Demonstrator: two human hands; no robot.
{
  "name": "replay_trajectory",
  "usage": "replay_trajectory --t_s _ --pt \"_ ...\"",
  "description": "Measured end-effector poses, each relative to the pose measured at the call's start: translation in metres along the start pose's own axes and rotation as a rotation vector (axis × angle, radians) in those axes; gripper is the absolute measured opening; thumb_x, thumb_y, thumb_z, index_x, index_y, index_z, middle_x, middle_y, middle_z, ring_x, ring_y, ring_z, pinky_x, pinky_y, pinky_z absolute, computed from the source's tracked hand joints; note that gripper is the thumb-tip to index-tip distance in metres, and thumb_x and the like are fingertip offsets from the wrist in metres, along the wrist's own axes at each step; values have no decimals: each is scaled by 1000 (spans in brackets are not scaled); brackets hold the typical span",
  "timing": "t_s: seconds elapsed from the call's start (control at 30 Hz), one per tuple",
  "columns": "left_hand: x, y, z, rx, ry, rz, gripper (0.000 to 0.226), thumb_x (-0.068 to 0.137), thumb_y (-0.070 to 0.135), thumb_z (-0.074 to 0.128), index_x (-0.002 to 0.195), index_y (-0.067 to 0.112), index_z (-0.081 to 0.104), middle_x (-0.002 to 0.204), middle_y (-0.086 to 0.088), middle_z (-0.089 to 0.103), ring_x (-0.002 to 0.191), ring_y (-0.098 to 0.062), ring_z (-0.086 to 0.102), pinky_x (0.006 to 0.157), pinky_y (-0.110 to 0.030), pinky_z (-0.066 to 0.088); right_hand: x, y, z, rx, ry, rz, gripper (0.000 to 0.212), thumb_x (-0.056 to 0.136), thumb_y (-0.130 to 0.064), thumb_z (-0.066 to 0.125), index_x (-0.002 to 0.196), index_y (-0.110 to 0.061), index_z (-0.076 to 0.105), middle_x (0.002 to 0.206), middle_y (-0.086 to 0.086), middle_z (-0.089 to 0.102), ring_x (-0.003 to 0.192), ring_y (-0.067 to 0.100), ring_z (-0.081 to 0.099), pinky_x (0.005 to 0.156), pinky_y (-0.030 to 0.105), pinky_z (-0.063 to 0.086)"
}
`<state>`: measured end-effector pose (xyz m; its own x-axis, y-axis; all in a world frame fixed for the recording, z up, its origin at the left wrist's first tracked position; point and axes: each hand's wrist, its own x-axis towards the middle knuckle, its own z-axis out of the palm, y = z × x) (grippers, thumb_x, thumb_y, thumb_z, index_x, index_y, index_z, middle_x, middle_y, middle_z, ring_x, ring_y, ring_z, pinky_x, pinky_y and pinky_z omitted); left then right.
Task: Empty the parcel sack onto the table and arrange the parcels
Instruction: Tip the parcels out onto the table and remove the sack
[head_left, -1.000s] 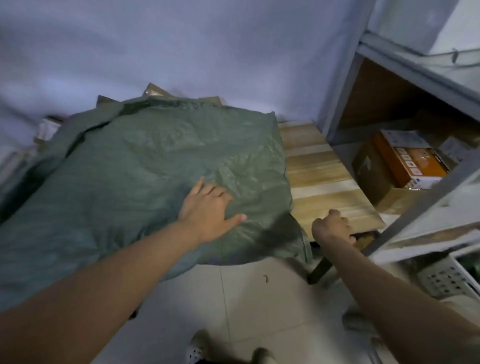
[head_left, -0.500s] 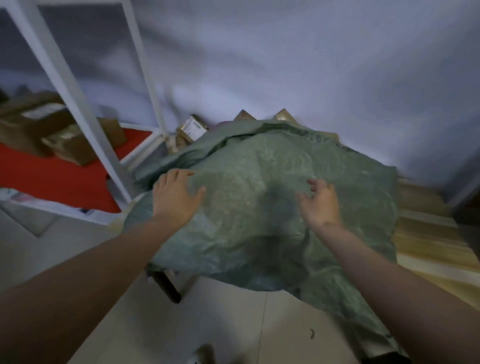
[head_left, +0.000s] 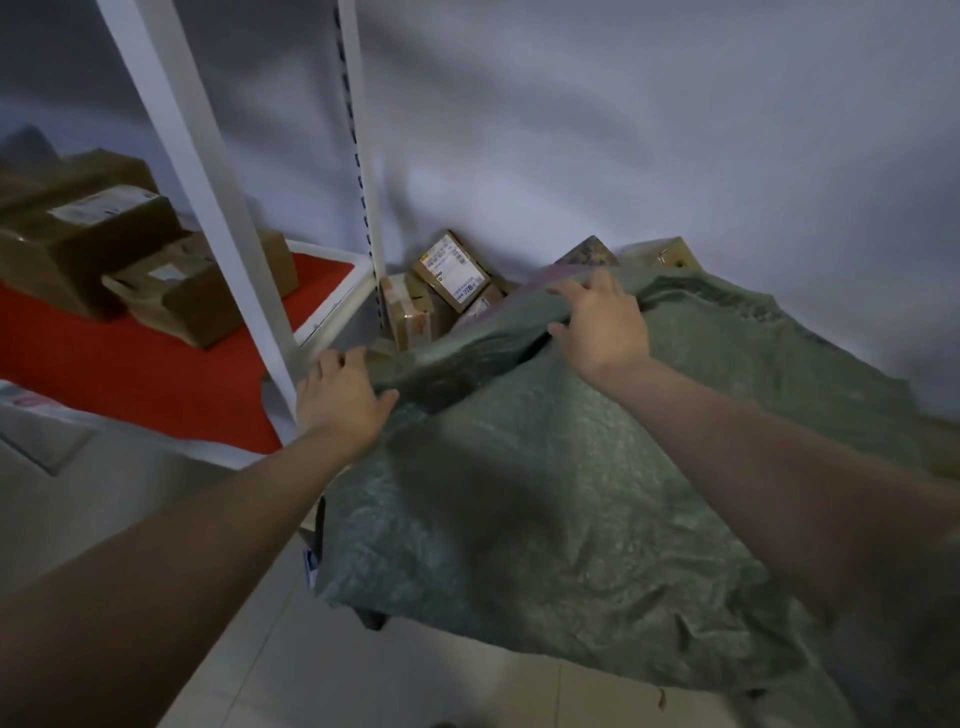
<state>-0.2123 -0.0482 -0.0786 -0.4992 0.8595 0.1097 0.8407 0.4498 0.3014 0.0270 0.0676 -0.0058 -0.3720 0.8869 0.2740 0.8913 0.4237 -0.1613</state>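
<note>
The green parcel sack lay draped over the table, hiding nearly all of it and hanging off the near edge toward the floor, its far end against the grey wall. Half a second before, both of the person's hands had been pressed flat on the middle of the fabric; they had since travelled up to the sack's far left rim. The left hand sat at the rim's near corner, fingers curled onto the cloth with the thumb out, though whether it had truly pinched the fabric could not be told. The right hand had its fingers hooked over a raised fold of the rim, gripping it. That shift suggested the mouth was being opened or peeled back so the load could come free: the emptying looked well under way, the arranging not yet begun.

Beyond the rim, about five parcels were out: a labelled box propped against the wall, a taped brown box just below it, a smaller one partly covered beside them, and two cardboard corners peeking above the sack further right. One sack, two hands. On the white shelving unit to the left, roughly three more cartons rested on a red shelf.
</note>
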Motion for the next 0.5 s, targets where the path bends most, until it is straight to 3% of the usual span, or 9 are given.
replay_trajectory --t_s 0.13,0.23,0.3,0.4,0.5 --pt "30 -8 17 9 -40 110 61 86 45 66 138 24 42 131 -12 41 121 -32 44 101 -44 40 21 -6 17 -206 -105 79 63 93 -13 60 150 -24 35 132 17 48 123 36 50 101 43 39" --pt "53 -10 22 2 -36 189 29 92 39 60 120 31 61 117 -5 42 108 -25 48 95 -41 44 32 0 23 -246 -144 158 60 94 -12 58 148 -26 36 126 15 55 114 36 58 95 42 43" --pt "71 -10 19 -20 -38 203 15 95 36 55 103 31 66 108 -2 42 98 -22 51 85 -39 48 40 4 27 -234 -143 215 49 96 -11 51 142 -28 48 117 12 65 104 34 65 83 38 45" --pt "100 -6 2 -55 51 221 20 97 34 51 97 27 70 93 0 57 80 -19 58 70 -35 52 52 9 26 -211 -104 310 30 99 -16 48 121 -21 69 106 10 72 96 33 69 70 33 44" --pt "135 14 -28 -96 197 186 26 100 33 47 106 22 70 87 -5 67 75 -24 61 66 -33 48 65 9 16 -134 34 283 29 103 -17 43 122 -21 64 105 15 71 97 37 67 70 36 45"
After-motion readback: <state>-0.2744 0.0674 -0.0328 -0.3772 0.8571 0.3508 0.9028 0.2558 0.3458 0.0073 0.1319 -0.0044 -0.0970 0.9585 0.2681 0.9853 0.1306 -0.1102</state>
